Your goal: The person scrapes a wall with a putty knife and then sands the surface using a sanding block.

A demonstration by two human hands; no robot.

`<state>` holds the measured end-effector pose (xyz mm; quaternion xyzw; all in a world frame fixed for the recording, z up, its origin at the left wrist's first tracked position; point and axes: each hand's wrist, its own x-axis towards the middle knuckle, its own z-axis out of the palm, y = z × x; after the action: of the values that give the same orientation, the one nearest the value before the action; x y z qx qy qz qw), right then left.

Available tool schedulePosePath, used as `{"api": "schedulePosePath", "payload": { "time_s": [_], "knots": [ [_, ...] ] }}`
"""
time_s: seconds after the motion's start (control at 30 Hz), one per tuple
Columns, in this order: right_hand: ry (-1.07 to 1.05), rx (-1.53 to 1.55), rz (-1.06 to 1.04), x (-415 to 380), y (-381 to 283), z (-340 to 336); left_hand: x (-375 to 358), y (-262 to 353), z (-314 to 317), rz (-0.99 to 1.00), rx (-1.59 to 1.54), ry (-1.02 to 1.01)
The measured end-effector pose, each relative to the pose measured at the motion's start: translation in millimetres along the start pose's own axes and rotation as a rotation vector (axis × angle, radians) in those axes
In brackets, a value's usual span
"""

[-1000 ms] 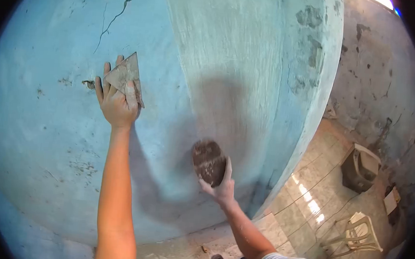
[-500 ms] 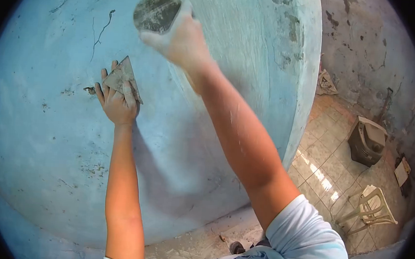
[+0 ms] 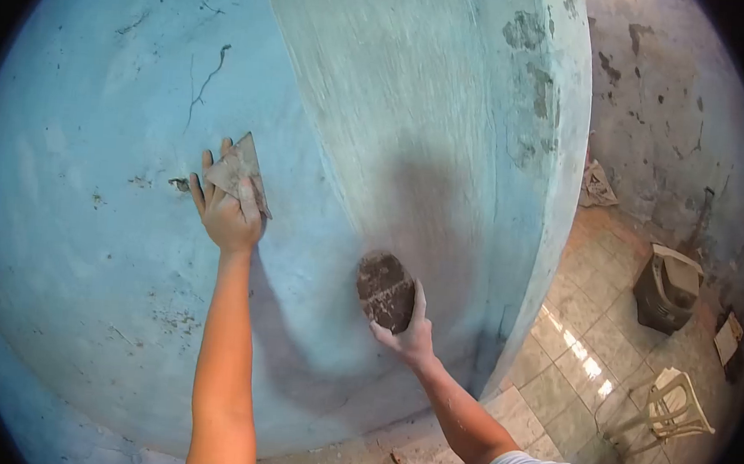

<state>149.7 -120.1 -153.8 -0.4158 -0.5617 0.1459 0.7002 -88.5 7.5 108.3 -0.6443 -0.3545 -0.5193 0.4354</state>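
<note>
Sanding in progress: right hand (image 3: 412,334) gripping round pad (image 3: 385,290) against blue wall (image 3: 84,281); left hand (image 3: 231,209) pinning triangular scraper (image 3: 240,169); next, another pass

The left hand (image 3: 228,215) presses a flat triangular trowel (image 3: 240,174) against the blue plastered wall (image 3: 70,237). Lower right of it, the right hand (image 3: 408,334) holds a round dark sanding pad (image 3: 385,290), seemingly touching that wall. A white plastic chair (image 3: 677,408) stands on the tiled floor (image 3: 579,350), far right.
</note>
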Motion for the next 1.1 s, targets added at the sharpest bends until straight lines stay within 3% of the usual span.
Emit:
{"api": "schedulePosePath", "payload": {
  "time_s": [0.1, 0.2, 0.27, 0.3, 0.37, 0.43, 0.53, 0.67, 0.8, 0.87, 1.0, 1.1],
  "knots": [
    [0.005, -0.027, -0.036, 28, -41, 1, 0, -2, 2, 0.000, -0.018, 0.029],
    [0.013, -0.012, -0.113, 119, -117, 10, 1, 1, -1, -0.006, -0.023, 0.018],
    [0.045, 0.053, -0.260, 182, -167, 18, 1, 1, -1, -0.013, -0.020, 0.012],
    [0.124, 0.105, -0.457, 217, -177, 27, 2, 1, -2, -0.020, -0.020, 0.010],
    [0.017, -0.035, -0.237, 270, -260, 19, 0, 1, -1, -0.025, -0.019, 0.017],
    [0.038, -0.147, -0.270, 300, -278, 22, -1, -2, 1, -0.012, -0.014, 0.029],
    [0.045, -0.148, -0.302, 288, -258, 21, -1, -3, 1, 0.005, 0.004, 0.028],
    [0.019, 0.020, -0.427, 204, -151, 21, 1, 0, 0, -0.013, 0.005, 0.024],
    [-0.067, -0.119, -0.071, 60, -56, 1, -2, -2, 2, -0.010, 0.003, 0.033],
    [-0.037, -0.092, -0.055, 9, -16, -3, 1, -2, 2, -0.010, 0.001, 0.043],
    [-0.023, -0.045, 0.010, -3, -7, 1, 2, -1, 2, -0.005, -0.013, 0.056],
    [-0.012, -0.074, -0.084, 65, -71, 5, 0, -1, 2, 0.002, -0.013, 0.056]
  ]
}}
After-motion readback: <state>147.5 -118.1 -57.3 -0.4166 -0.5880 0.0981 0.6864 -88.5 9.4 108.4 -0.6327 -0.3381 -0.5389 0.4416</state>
